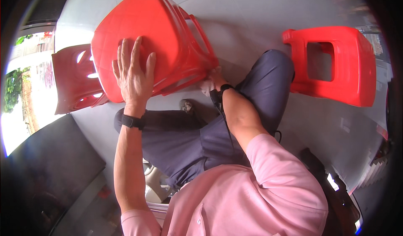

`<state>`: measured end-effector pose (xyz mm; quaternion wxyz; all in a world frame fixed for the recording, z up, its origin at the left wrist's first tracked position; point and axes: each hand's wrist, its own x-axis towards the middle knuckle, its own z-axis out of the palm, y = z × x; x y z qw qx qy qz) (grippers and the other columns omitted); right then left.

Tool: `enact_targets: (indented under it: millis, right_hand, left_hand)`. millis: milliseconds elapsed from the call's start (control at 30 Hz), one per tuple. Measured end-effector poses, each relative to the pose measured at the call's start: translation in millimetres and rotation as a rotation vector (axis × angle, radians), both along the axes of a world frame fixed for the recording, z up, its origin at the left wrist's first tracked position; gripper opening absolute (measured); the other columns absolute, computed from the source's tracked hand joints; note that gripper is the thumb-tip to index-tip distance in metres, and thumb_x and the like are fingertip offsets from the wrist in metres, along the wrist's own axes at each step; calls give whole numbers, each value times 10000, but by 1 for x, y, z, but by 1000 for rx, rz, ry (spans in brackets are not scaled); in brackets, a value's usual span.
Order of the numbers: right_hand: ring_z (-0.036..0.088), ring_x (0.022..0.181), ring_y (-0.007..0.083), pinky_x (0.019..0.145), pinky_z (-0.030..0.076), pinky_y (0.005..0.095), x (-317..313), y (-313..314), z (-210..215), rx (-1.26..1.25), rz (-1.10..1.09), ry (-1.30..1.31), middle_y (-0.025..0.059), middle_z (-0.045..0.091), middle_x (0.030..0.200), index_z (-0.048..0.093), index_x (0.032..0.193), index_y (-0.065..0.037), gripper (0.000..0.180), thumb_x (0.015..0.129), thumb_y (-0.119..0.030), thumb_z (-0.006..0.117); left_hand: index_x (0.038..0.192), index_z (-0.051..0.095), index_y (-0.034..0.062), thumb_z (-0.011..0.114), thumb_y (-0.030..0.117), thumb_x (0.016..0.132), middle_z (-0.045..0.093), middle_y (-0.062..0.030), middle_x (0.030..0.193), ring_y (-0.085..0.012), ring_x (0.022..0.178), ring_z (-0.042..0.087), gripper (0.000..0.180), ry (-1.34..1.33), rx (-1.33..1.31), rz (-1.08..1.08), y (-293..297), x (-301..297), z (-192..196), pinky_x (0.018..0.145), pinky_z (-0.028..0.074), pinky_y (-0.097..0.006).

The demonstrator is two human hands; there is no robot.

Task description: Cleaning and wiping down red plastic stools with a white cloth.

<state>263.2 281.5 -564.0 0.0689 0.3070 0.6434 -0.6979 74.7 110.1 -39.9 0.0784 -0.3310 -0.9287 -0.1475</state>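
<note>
A red plastic stool (142,21) stands in front of me, its smooth seat tipped up toward me. My left hand (134,76) lies flat on that seat with its fingers spread, holding nothing. Down beside the stool's lower right side is my right hand (213,79), close to the legs. Its fingers are mostly hidden and blurred, and a small pale patch shows next to them that I cannot make out. Both wrists wear black bands.
Another red stool (365,68) lies on its side at the right. Behind the front stool at the left is a darker red plastic piece with cut-outs (73,78). My bent knees flank the work on the grey floor (247,9). A bright opening (25,89) is at far left.
</note>
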Motion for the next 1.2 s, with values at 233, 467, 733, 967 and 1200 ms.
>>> enact_targets:
  millis: [233, 467, 733, 967, 1200]
  right_hand:
    - [673, 956, 377, 766, 534, 480, 5, -16, 62, 408, -185, 143, 173, 694, 1077, 651, 1143, -71, 236, 993, -180, 504]
    - [637, 676, 227, 557, 494, 464, -50, -85, 268, 488, -35, -107, 140, 623, 784, 551, 946, 23, 94, 935, -61, 591]
    - [669, 716, 321, 557, 530, 447, -46, -89, 280, -470, -598, -152, 87, 687, 914, 586, 984, -93, 130, 1017, -186, 670]
    - [661, 969, 370, 862, 531, 478, -28, -118, 397, 527, -331, 458, 149, 673, 1047, 631, 1146, -34, 262, 896, -100, 675]
    - [657, 1067, 322, 918, 540, 472, -28, -126, 447, 755, 214, 775, 96, 651, 1098, 685, 1175, -119, 363, 815, -91, 723]
  left_hand:
    - [1615, 516, 245, 561, 488, 1090, 416, -177, 1696, -348, 1581, 364, 580, 44, -25, -4, 7, -1, -3, 1311, 206, -525]
    - [1617, 496, 264, 548, 562, 1073, 378, -142, 1721, -325, 1622, 292, 622, 57, -138, 128, -40, -6, -3, 1312, 198, -579]
    - [1612, 509, 254, 549, 569, 1076, 411, -160, 1704, -335, 1600, 340, 624, 89, -87, 102, -25, -2, -6, 1300, 223, -585]
    - [1613, 507, 246, 537, 575, 1080, 410, -162, 1704, -331, 1602, 335, 627, 97, -94, 110, -29, -2, -2, 1304, 219, -578]
    - [1618, 499, 238, 530, 581, 1082, 402, -173, 1706, -342, 1600, 337, 637, 106, -96, 81, -27, -3, -4, 1299, 227, -586]
